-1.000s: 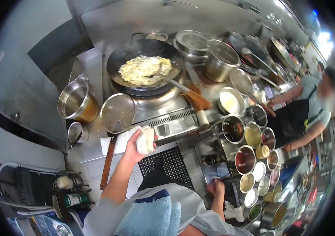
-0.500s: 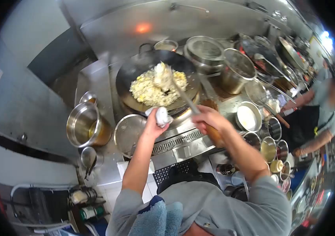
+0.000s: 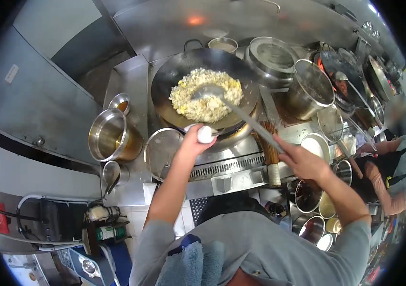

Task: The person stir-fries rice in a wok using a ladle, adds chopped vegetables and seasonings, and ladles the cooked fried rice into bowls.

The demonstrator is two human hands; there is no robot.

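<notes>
A large black wok sits on the burner, holding a heap of rice with yellow egg bits. My right hand is closed round the handle of a long metal ladle, whose bowl rests on the rice. At the wok's near rim, my left hand is closed on a folded white cloth. Any wok handle under the cloth is hidden. A bamboo wok brush stands below the ladle's shaft, near my right hand.
Left of the wok are a steel pot of oil and a round strainer. Lidded pot and tall pot stand at right. Another wok lies beyond. A co-worker's arm shows at far right.
The ladle came down from above the wok's middle, rice heaped on it, and now lies with its bowl on the rice. My right hand moved right and slightly down. The view shifted.
</notes>
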